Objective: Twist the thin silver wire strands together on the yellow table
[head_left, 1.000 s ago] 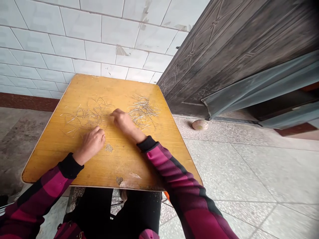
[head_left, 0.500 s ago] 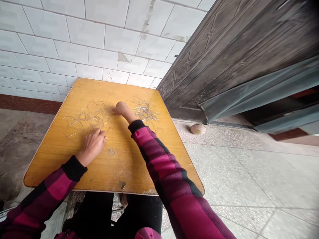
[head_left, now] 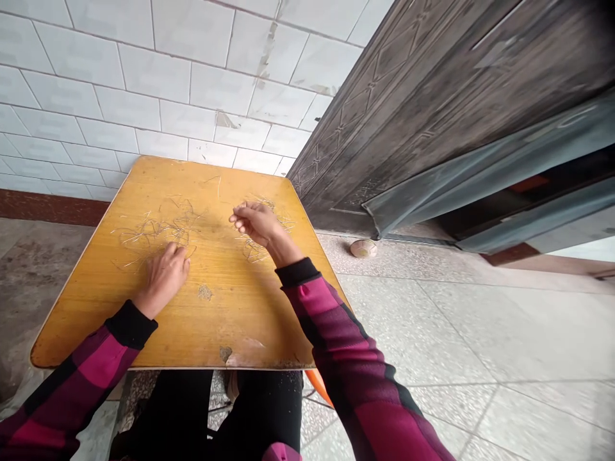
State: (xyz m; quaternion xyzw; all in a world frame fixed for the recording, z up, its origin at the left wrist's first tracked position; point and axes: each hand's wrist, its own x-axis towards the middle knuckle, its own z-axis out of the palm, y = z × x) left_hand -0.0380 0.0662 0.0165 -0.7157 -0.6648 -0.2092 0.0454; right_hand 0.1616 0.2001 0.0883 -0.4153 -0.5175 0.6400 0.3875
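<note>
Right hand [head_left: 259, 224] hangs half-curled just above the thinner scatter of fine wire strands [head_left: 254, 251] — whether a strand sits between its fingertips cannot be told. Left hand [head_left: 163, 280] lies curled at the edge of the larger tangle of wire [head_left: 154, 230], its hold equally unclear. Both lots lie spread loose on the yellow wooden tabletop [head_left: 225, 320] — neither gathered into a bundle — with a white tiled wall [head_left: 144, 83] beyond and a dark metal door [head_left: 408, 128] alongside.

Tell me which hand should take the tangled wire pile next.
Probably left: the left hand rests with its fingertips at the edge of the tangled wire pile, while the right hand is farther off, raised above the sparser strands.
</note>
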